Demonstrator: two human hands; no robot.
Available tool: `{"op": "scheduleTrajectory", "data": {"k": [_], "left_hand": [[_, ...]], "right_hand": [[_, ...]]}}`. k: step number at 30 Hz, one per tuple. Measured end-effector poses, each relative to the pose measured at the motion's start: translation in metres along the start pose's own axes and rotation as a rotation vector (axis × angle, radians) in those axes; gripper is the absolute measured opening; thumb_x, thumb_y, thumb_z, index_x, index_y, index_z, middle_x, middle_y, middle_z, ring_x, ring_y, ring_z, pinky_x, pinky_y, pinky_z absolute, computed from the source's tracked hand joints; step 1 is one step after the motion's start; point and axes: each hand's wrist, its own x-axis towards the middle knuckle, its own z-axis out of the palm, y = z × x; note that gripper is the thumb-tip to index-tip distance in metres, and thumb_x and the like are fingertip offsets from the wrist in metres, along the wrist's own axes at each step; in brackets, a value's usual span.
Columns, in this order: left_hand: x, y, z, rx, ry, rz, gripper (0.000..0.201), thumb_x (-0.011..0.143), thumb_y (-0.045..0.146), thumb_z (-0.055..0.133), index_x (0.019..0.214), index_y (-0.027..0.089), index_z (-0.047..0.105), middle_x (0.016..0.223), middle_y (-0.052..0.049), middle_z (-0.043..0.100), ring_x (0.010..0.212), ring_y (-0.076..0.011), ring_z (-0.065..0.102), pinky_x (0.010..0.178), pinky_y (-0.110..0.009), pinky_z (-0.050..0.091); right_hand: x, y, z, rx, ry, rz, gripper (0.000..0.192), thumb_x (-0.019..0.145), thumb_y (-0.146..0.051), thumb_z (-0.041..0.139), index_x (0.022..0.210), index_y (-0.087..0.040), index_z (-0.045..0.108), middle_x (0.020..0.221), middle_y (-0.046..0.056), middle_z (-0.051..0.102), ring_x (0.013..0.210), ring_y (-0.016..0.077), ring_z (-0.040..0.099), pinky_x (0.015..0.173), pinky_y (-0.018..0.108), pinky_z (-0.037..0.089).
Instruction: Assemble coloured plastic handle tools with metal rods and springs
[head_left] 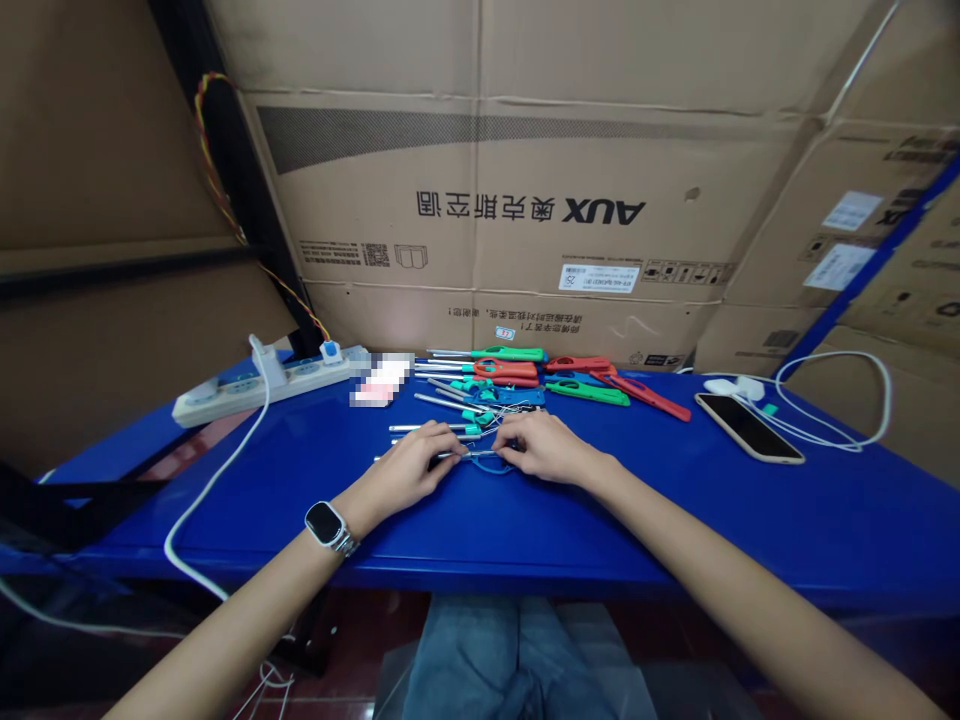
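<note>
The left hand (421,465) pinches a rod (480,454) spanning to the right hand (546,447), which meets its other end, gripping or merely touching, I cannot tell. It looks light, stiff and slick, best held mid-shaft; a blue piece (491,469) lies just beneath the grip.

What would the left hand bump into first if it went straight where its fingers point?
Probably the right hand, just across from the left hand; a thin metal rod shows between them, and exact depth is hard to tell.
</note>
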Motion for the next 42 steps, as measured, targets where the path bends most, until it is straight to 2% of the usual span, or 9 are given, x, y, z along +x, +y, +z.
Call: {"op": "scheduleTrajectory", "data": {"k": [6, 11, 16, 28, 32, 37, 42], "left_hand": [[0.001, 0.001, 0.000, 0.037, 0.010, 0.036, 0.029, 0.102, 0.028, 0.042, 0.091, 0.018, 0.067, 0.091, -0.007, 0.063, 0.086, -0.0200, 0.057, 0.083, -0.035, 0.048], [-0.002, -0.001, 0.000, 0.090, -0.015, 0.085, 0.028, 0.102, 0.025, 0.041, 0.102, 0.020, 0.068, 0.101, -0.009, 0.063, 0.093, -0.0203, 0.058, 0.083, -0.032, 0.049], [-0.002, -0.003, 0.001, 0.121, -0.009, 0.054, 0.030, 0.102, 0.025, 0.040, 0.097, 0.019, 0.069, 0.096, -0.007, 0.060, 0.085, -0.0180, 0.059, 0.078, -0.030, 0.049], [-0.001, -0.006, -0.001, 0.061, -0.036, 0.083, 0.026, 0.101, 0.021, 0.042, 0.106, 0.021, 0.068, 0.104, -0.008, 0.063, 0.093, -0.0195, 0.061, 0.085, -0.032, 0.050], [0.000, -0.001, -0.001, 0.110, -0.027, 0.080, 0.022, 0.098, 0.020, 0.046, 0.104, 0.020, 0.067, 0.102, -0.008, 0.063, 0.095, -0.0209, 0.061, 0.085, -0.032, 0.050], [0.013, 0.009, -0.003, 0.194, -0.052, 0.061, 0.017, 0.097, 0.028, 0.052, 0.091, 0.019, 0.064, 0.093, -0.006, 0.063, 0.088, -0.0213, 0.060, 0.078, -0.031, 0.049], [0.039, 0.012, -0.002, 0.158, -0.113, 0.022, 0.011, 0.093, 0.023, 0.059, 0.099, 0.020, 0.067, 0.099, -0.006, 0.068, 0.088, -0.0211, 0.065, 0.076, -0.029, 0.048]], "right_hand": [[0.000, 0.000, 0.000, -0.009, -0.003, -0.006, 0.013, 0.083, -0.012, 0.061, 0.082, -0.020, 0.071, 0.090, 0.001, 0.070, 0.079, 0.0145, 0.060, 0.062, 0.024, 0.029], [0.000, 0.001, 0.001, -0.006, -0.001, -0.004, 0.013, 0.083, -0.012, 0.061, 0.081, -0.020, 0.071, 0.090, 0.001, 0.070, 0.080, 0.0146, 0.060, 0.062, 0.024, 0.030], [0.000, 0.001, 0.001, -0.003, 0.001, -0.007, 0.013, 0.082, -0.011, 0.060, 0.081, -0.020, 0.070, 0.089, 0.001, 0.070, 0.078, 0.0142, 0.059, 0.062, 0.024, 0.030], [0.001, 0.002, 0.001, -0.008, -0.013, -0.020, 0.013, 0.083, -0.011, 0.061, 0.081, -0.020, 0.070, 0.090, 0.001, 0.070, 0.080, 0.0146, 0.060, 0.062, 0.024, 0.030], [0.001, 0.000, 0.000, -0.015, -0.015, 0.000, 0.013, 0.084, -0.012, 0.061, 0.083, -0.021, 0.071, 0.093, 0.001, 0.071, 0.082, 0.0150, 0.061, 0.063, 0.024, 0.030], [0.000, 0.000, 0.003, -0.028, 0.007, -0.006, 0.013, 0.086, -0.014, 0.060, 0.086, -0.020, 0.071, 0.094, 0.002, 0.071, 0.083, 0.0161, 0.062, 0.065, 0.025, 0.033], [-0.001, 0.004, 0.008, -0.016, 0.023, -0.014, 0.012, 0.089, -0.016, 0.061, 0.090, -0.018, 0.072, 0.095, 0.005, 0.071, 0.085, 0.0174, 0.063, 0.072, 0.026, 0.039]]}}
